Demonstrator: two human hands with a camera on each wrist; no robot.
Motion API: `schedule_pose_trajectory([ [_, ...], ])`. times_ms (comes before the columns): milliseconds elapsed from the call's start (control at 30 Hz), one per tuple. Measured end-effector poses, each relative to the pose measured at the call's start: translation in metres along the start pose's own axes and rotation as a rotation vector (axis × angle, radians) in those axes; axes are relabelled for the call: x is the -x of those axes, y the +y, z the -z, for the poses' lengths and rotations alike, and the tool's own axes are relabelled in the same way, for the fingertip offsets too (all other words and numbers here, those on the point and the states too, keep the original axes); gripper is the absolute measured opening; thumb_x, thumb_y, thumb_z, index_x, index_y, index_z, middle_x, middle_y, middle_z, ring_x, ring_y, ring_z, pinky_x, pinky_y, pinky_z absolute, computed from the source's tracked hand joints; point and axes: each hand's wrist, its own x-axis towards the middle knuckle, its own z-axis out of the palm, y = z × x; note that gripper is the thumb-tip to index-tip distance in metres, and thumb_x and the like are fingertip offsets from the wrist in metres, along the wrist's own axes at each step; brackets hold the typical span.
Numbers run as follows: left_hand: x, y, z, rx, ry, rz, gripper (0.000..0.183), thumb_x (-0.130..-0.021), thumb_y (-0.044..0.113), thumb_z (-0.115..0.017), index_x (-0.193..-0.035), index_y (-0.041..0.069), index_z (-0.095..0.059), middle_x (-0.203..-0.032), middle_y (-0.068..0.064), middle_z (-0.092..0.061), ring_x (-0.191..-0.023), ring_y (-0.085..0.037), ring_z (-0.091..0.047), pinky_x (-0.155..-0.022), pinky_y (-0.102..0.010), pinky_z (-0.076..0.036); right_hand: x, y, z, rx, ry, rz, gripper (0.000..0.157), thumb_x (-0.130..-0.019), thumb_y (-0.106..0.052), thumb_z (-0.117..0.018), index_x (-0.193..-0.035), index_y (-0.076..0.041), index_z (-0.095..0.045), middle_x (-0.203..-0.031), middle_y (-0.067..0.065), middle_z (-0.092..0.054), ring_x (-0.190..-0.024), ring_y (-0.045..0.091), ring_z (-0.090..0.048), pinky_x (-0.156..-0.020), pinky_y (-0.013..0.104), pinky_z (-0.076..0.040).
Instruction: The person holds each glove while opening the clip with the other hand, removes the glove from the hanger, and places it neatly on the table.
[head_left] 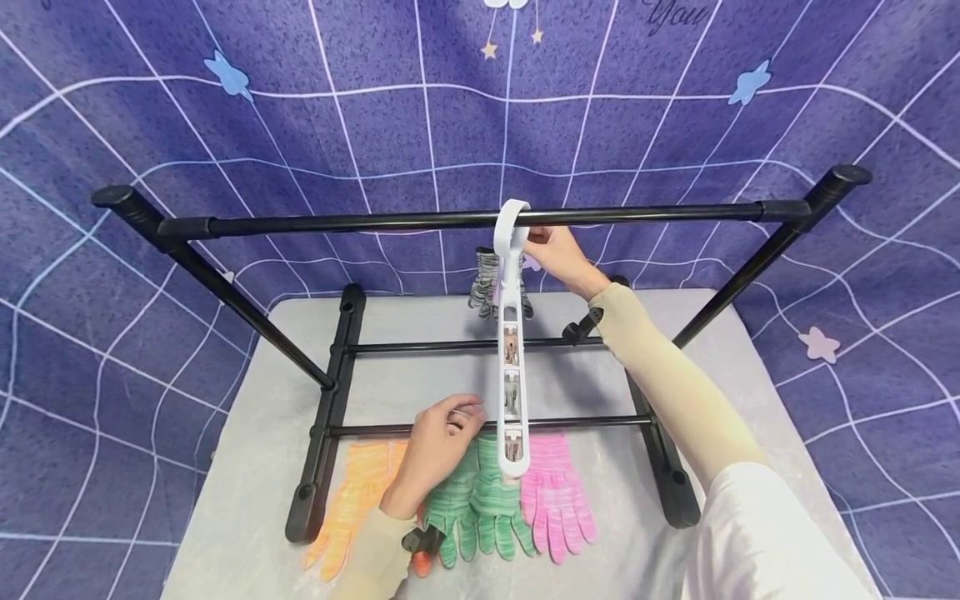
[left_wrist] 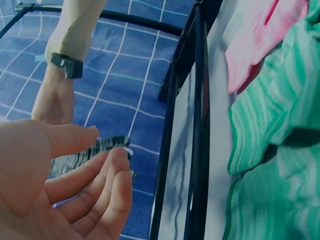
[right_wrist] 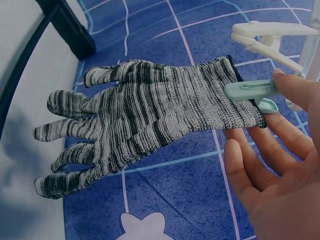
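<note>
A black-and-white striped knit glove hangs by its cuff from a mint-green clip in the right wrist view. My right hand pinches that clip between thumb and fingers, behind the white clip hanger. The hanger's hook goes over the black top bar. Lower down, my left hand is near the green gloves with its fingers loosely bent and nothing in them. Orange and pink gloves lie on either side; a red glove is mostly hidden under the left wrist.
A black rack with slanted side posts stands on the grey tabletop. Two low crossbars run between its feet. A purple gridded cloth hangs behind and around it. A white clip shows on the hanger.
</note>
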Motion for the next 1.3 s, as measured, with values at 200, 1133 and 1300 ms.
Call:
schedule_pose_trajectory([
  [200, -0.007, 0.001, 0.011, 0.030, 0.047, 0.055, 0.019, -0.102, 0.020, -0.075, -0.122, 0.020, -0.079, -0.104, 0.000, -0.077, -0.086, -0.010, -0.072, -0.078, -0.028, -0.061, 0.000, 0.001, 0.000, -0.014, -0.002, -0.005, 0.035, -0.103, -0.002, -0.067, -0.135, 0.012, -0.062, -0.135, 0.032, -0.067, -0.105, 0.009, -0.068, -0.104, 0.031, -0.054],
  [1133, -0.086, 0.020, 0.036, 0.121, 0.212, -0.073, 0.031, -0.102, 0.021, -0.075, -0.132, 0.014, -0.072, -0.127, -0.007, -0.075, -0.107, -0.019, -0.074, -0.095, -0.034, -0.061, 0.001, 0.002, -0.001, 0.008, -0.006, -0.006, 0.032, -0.103, -0.001, -0.063, -0.131, 0.013, -0.064, -0.129, 0.031, -0.070, -0.094, 0.005, -0.068, -0.082, 0.025, -0.055],
  [1300, -0.107, 0.020, 0.034, 0.127, 0.225, -0.093, 0.033, -0.102, 0.022, -0.076, -0.133, 0.013, -0.071, -0.129, -0.004, -0.073, -0.111, -0.020, -0.072, -0.096, -0.035, -0.060, 0.000, 0.001, -0.002, 0.000, -0.008, -0.005, 0.031, -0.102, 0.001, -0.062, -0.130, 0.014, -0.064, -0.129, 0.031, -0.070, -0.097, 0.006, -0.068, -0.091, 0.026, -0.055],
])
